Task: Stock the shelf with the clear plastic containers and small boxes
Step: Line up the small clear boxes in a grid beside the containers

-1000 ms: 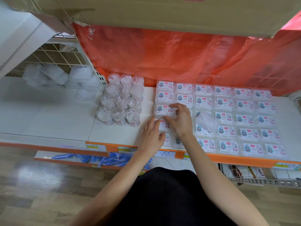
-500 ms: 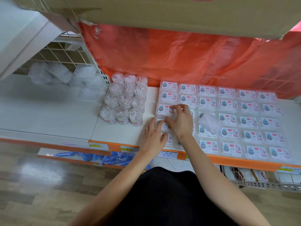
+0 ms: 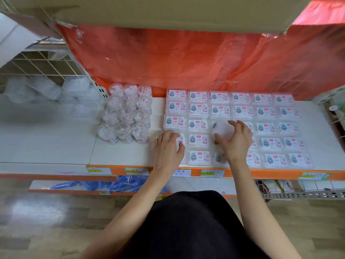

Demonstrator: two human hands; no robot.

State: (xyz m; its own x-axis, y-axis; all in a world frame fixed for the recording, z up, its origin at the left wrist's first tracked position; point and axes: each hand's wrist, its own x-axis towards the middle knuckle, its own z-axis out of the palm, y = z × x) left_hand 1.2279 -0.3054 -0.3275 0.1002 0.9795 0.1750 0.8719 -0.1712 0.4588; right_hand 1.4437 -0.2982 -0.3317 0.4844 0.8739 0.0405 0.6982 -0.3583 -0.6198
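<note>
Small clear boxes (image 3: 266, 127) with cartoon labels lie in rows on the white shelf (image 3: 121, 156). Left of them stands a block of round clear plastic containers (image 3: 127, 116). My left hand (image 3: 169, 148) rests flat on a box in the leftmost column, near the front, with its fingers relaxed. My right hand (image 3: 236, 142) is over the third column, and its thumb and fingers curl round a crumpled piece of clear plastic wrap (image 3: 223, 130) lying on the boxes. Both hands hide the boxes beneath them.
A red plastic sheet (image 3: 186, 62) hangs behind the shelf, under a cardboard box (image 3: 168, 12). Clear bags (image 3: 46, 90) sit at the back left by a wire grid. Blue items (image 3: 119, 185) fill the lower shelf. Price tags line the orange front edge.
My right hand left the boxes in the left columns and moved right onto the crumpled wrap. My left hand slid slightly forward onto a box. The camera shifted too.
</note>
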